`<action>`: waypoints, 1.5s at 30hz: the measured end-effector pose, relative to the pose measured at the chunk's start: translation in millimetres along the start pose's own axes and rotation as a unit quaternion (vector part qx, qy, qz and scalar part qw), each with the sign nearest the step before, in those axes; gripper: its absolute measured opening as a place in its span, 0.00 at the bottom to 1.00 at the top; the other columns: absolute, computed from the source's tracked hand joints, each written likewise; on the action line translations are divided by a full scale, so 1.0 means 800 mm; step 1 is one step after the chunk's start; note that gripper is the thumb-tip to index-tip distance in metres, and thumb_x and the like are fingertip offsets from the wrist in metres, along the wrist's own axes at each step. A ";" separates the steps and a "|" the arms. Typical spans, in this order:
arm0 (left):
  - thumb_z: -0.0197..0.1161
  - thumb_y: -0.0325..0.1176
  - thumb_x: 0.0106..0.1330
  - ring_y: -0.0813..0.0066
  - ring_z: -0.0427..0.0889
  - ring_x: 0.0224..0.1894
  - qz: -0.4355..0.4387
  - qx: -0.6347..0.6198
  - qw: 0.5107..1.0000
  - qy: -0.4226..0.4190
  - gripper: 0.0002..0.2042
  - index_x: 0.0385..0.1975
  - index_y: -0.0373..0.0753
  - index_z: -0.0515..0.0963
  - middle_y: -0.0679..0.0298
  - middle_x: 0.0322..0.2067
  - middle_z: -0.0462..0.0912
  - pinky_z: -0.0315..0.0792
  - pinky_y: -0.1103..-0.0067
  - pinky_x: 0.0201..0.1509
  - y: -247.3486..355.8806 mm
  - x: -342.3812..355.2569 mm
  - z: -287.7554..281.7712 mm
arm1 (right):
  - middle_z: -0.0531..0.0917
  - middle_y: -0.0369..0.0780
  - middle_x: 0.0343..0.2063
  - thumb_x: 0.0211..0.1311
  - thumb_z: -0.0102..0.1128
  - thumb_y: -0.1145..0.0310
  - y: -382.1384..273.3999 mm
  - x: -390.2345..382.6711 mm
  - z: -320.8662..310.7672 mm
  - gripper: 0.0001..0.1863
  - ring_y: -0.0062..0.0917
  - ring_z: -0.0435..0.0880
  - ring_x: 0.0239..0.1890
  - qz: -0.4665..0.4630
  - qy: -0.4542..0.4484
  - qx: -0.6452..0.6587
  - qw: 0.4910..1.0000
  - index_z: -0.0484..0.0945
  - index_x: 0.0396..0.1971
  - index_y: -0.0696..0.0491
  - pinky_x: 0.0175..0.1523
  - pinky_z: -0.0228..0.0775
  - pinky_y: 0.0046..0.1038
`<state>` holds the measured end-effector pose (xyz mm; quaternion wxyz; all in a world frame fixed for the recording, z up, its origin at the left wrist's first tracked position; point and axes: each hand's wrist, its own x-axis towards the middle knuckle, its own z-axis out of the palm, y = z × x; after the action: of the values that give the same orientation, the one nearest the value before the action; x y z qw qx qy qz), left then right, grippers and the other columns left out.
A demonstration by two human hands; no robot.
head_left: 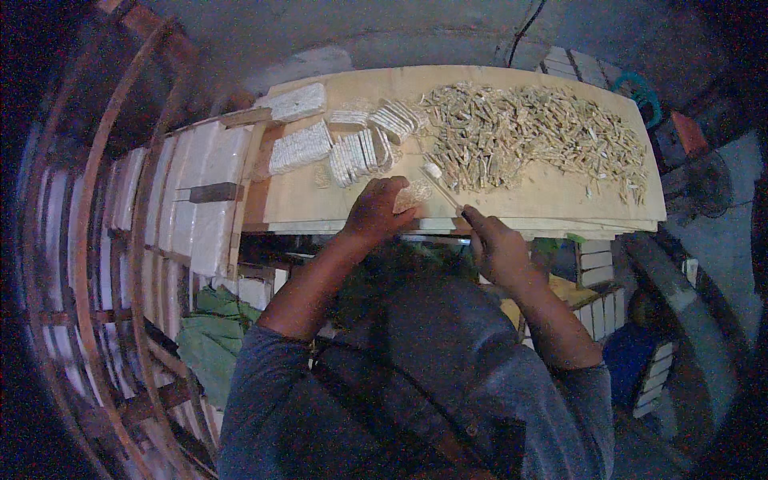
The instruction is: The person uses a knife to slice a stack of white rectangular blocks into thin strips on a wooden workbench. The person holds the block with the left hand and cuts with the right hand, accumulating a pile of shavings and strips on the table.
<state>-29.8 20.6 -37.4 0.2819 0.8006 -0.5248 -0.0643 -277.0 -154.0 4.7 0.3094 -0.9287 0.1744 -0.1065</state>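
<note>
On the pale wooden board (296,200), my left hand (374,210) curls around the left end of a flat, speckled, light-coloured piece (414,193), thumb on the near side and fingers on the far side. My right hand (498,246) grips a thin stick with a rounded white end (433,170). That stick slants up and left, its white end just beyond the flat piece; whether it is a brush or a small spoon I cannot tell. Past my left hand stand rows of whitish, rounded slabs (352,158), stacked on edge.
A wide heap of short, stick-like brown pieces (536,136) covers the board's right half. Large white blocks (200,192) are stacked along the left. Green cloth (212,340) hangs below them. A fan (696,184) stands at the right.
</note>
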 end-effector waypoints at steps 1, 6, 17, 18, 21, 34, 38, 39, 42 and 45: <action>0.78 0.41 0.58 0.43 0.79 0.60 -0.027 0.001 0.999 -0.021 0.33 0.63 0.39 0.73 0.47 0.55 0.83 0.75 0.57 0.64 0.013 0.004 -0.003 | 0.86 0.52 0.38 0.68 0.61 0.74 -0.001 -0.006 0.002 0.28 0.50 0.88 0.36 0.009 -0.003 -0.010 1.000 0.74 0.69 0.47 0.40 0.81 0.48; 0.76 0.39 0.60 0.42 0.77 0.61 -0.088 0.021 0.996 -0.028 0.32 0.63 0.38 0.72 0.44 0.56 0.81 0.74 0.56 0.66 0.033 -0.004 -0.011 | 0.85 0.53 0.35 0.68 0.61 0.74 0.002 -0.016 0.023 0.30 0.52 0.86 0.33 0.005 0.026 -0.038 0.999 0.72 0.70 0.47 0.38 0.80 0.50; 0.75 0.36 0.60 0.42 0.80 0.57 -0.006 0.000 1.000 -0.007 0.31 0.62 0.36 0.73 0.46 0.55 0.82 0.74 0.57 0.65 0.029 0.011 -0.010 | 0.86 0.51 0.39 0.68 0.61 0.73 -0.002 -0.010 0.010 0.28 0.49 0.88 0.36 0.038 0.023 -0.003 0.999 0.74 0.69 0.48 0.40 0.81 0.48; 0.75 0.37 0.59 0.42 0.80 0.57 -0.017 0.000 1.000 -0.003 0.31 0.62 0.35 0.73 0.46 0.54 0.83 0.75 0.57 0.64 0.038 0.015 -0.009 | 0.87 0.51 0.40 0.69 0.61 0.73 0.000 -0.010 0.012 0.28 0.49 0.88 0.37 0.039 0.020 -0.007 0.999 0.74 0.69 0.48 0.41 0.81 0.47; 0.76 0.39 0.57 0.44 0.81 0.55 0.003 0.030 0.999 0.011 0.31 0.60 0.36 0.75 0.46 0.53 0.83 0.76 0.56 0.60 0.038 0.027 0.001 | 0.87 0.52 0.43 0.69 0.61 0.73 -0.004 -0.009 0.012 0.27 0.49 0.89 0.41 0.041 0.013 0.018 0.999 0.74 0.68 0.48 0.44 0.83 0.47; 0.73 0.35 0.61 0.51 0.82 0.47 0.152 0.067 0.984 0.058 0.16 0.46 0.39 0.82 0.55 0.44 0.83 0.80 0.61 0.51 0.029 0.032 0.008 | 0.85 0.52 0.45 0.70 0.59 0.70 -0.022 -0.008 0.007 0.31 0.53 0.88 0.38 0.042 -0.022 -0.014 0.999 0.67 0.73 0.47 0.43 0.82 0.51; 0.71 0.32 0.61 0.53 0.82 0.46 0.158 0.083 0.983 0.038 0.12 0.44 0.39 0.83 0.56 0.43 0.83 0.81 0.63 0.49 0.032 0.034 0.008 | 0.82 0.52 0.51 0.74 0.57 0.63 -0.017 0.009 0.022 0.34 0.52 0.88 0.37 0.034 -0.067 -0.044 0.996 0.61 0.77 0.43 0.41 0.83 0.50; 0.70 0.32 0.61 0.53 0.82 0.46 0.160 0.089 0.982 0.037 0.12 0.44 0.39 0.83 0.56 0.42 0.83 0.81 0.63 0.49 0.034 0.034 0.007 | 0.82 0.52 0.51 0.74 0.57 0.63 -0.017 0.012 0.024 0.35 0.51 0.88 0.38 0.042 -0.085 -0.049 0.994 0.60 0.78 0.42 0.41 0.83 0.50; 0.70 0.31 0.61 0.53 0.82 0.45 0.161 0.093 0.982 0.031 0.11 0.43 0.39 0.84 0.57 0.41 0.83 0.81 0.64 0.49 0.031 0.033 0.010 | 0.81 0.54 0.53 0.73 0.56 0.65 -0.019 0.016 0.027 0.35 0.53 0.88 0.40 0.056 -0.114 -0.041 0.991 0.59 0.79 0.42 0.44 0.83 0.52; 0.70 0.30 0.61 0.54 0.82 0.46 0.181 0.082 0.979 0.044 0.11 0.42 0.39 0.84 0.58 0.41 0.83 0.80 0.64 0.50 0.029 0.035 0.012 | 0.82 0.53 0.43 0.68 0.59 0.71 -0.018 -0.015 0.026 0.34 0.54 0.86 0.37 0.044 -0.046 -0.028 0.998 0.66 0.74 0.46 0.42 0.80 0.52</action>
<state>-40.3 -14.2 -27.9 0.2452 0.7146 -0.6517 0.0665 -277.6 -127.2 -3.8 0.2955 -0.9323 0.2035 -0.0447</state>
